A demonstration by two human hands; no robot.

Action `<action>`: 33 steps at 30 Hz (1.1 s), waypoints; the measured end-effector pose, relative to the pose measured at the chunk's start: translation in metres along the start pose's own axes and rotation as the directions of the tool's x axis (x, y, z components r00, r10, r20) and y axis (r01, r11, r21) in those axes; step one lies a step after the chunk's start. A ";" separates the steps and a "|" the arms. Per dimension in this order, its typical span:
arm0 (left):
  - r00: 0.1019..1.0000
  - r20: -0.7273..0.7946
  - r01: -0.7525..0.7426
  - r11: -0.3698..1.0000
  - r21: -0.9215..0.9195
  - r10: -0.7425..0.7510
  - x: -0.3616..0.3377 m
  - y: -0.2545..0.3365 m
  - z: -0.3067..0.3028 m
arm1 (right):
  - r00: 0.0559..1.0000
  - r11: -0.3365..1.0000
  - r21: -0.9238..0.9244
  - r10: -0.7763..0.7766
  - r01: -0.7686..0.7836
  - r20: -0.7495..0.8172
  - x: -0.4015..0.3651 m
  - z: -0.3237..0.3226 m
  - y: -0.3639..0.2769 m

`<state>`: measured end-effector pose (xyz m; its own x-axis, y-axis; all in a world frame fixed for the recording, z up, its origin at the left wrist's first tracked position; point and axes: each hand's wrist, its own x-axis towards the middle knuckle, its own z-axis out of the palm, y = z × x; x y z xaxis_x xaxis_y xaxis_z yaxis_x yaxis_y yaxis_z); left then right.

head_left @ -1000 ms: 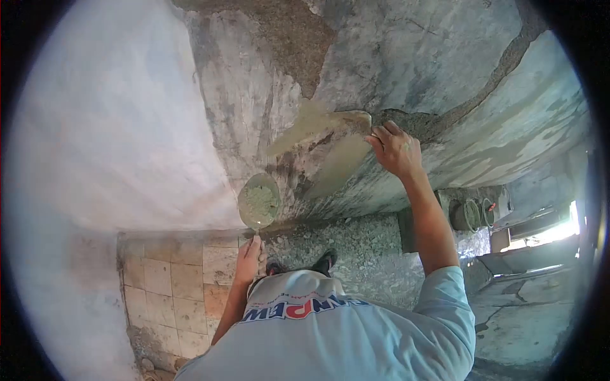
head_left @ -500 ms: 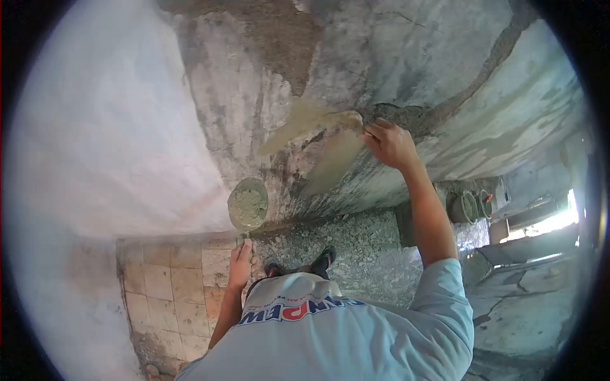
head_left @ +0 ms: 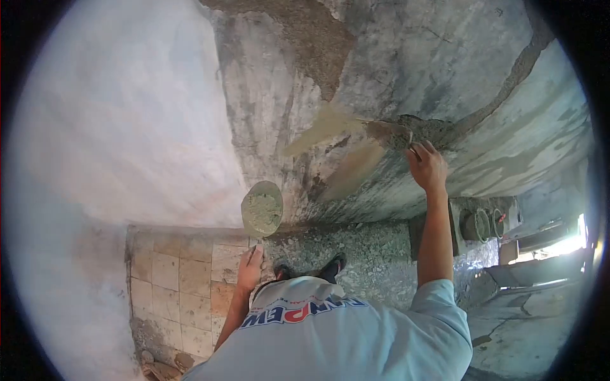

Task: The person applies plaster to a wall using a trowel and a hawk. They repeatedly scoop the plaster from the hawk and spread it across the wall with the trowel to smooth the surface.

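My right hand (head_left: 427, 166) is closed around the handle of a trowel (head_left: 389, 132), whose blade lies against the stained grey wall (head_left: 273, 114). Just left of the blade, wet greenish plaster (head_left: 327, 127) is spread in a patch, with a second smear (head_left: 356, 170) below it. Lower down, my left hand (head_left: 250, 267) grips the handle of a round mortar board (head_left: 276, 192). A heap of wet plaster (head_left: 262, 213) covers much of that board. My left fingers are partly hidden from this angle.
A smooth white wall (head_left: 146, 127) stands to the left. Square tiles (head_left: 164, 273) and rough grey rubble (head_left: 375, 254) make up the floor around my feet. Buckets (head_left: 476, 225) stand to the right. Rough bare patches (head_left: 321, 44) mark the wall above.
My right hand has drawn the trowel rightward from the plaster patch toward the rough crack, and the blade shows more fully. The left hand still holds the board; the view has shifted slightly.
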<state>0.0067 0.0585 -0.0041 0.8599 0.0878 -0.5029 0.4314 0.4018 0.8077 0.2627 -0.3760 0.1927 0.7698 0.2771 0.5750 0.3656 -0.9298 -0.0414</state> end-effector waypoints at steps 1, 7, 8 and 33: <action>1.000 -0.019 0.019 1.000 0.000 -0.019 -0.004 0.004 0.000 | 1.000 0.999 0.046 0.018 -0.018 0.005 -0.007 0.004 0.001; 1.000 0.004 -0.012 1.000 -0.004 0.012 0.003 0.000 -0.011 | 0.997 0.908 0.419 0.022 0.009 -0.070 -0.021 0.039 -0.054; 1.000 0.015 0.001 1.000 -0.009 -0.001 0.001 0.006 -0.006 | 0.995 0.894 0.446 0.004 0.041 -0.100 -0.017 0.055 -0.054; 0.949 0.042 -0.316 0.928 0.198 0.314 0.002 0.032 0.037 | 0.964 0.692 0.693 0.017 -0.202 0.265 -0.117 0.046 -0.192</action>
<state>0.0321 0.0383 0.0324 0.9625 0.1708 -0.2107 0.1828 0.1651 0.9692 0.1268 -0.2189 0.0962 0.8870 0.3152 0.3374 0.4596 -0.5322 -0.7110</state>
